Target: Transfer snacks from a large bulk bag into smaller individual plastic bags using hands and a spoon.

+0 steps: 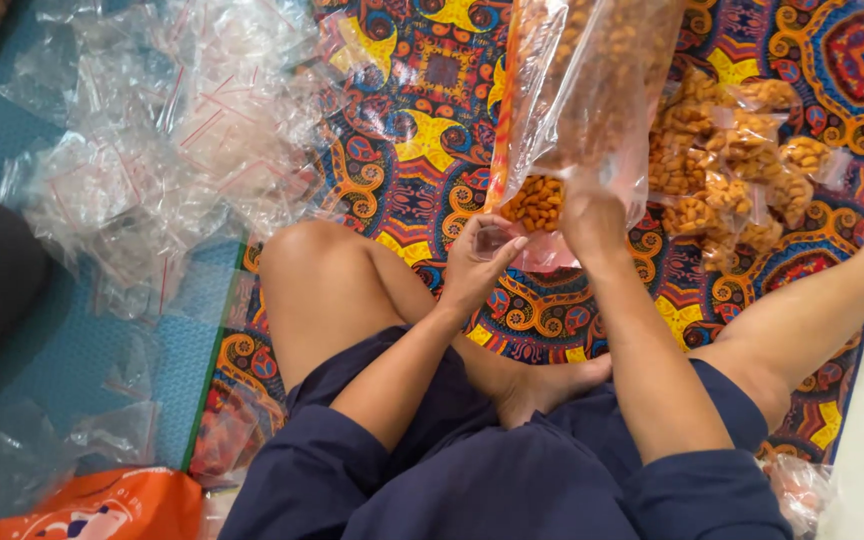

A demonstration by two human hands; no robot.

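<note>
Sitting: you sit cross-legged on a patterned mat (pixel 422 110) of many colours, with a blue mat (pixel 102 330) to your left.
Empty bags: a wide heap of small clear bags (pixel 162 130) lies on the blue mat and over the patterned mat's edge, well apart from your hands.
Big bag: a large clear bag of orange-brown snacks (pixel 582 90) hangs tilted in front of you, its lower corner down by your hands, with snacks gathered there.
Filled packs: a cluster of small filled packs (pixel 732 160) lies on the patterned mat, just beside the big bag on your right.
Orange bag: an orange plastic bag (pixel 102 505) lies near your left knee.
Right hand: your right hand (pixel 592 215) grips the big bag's lower end, fingers closed on the plastic.
Left hand: your left hand (pixel 477 255) pinches a small clear bag (pixel 500 240) between thumb and fingertips, right under the big bag's corner.
</note>
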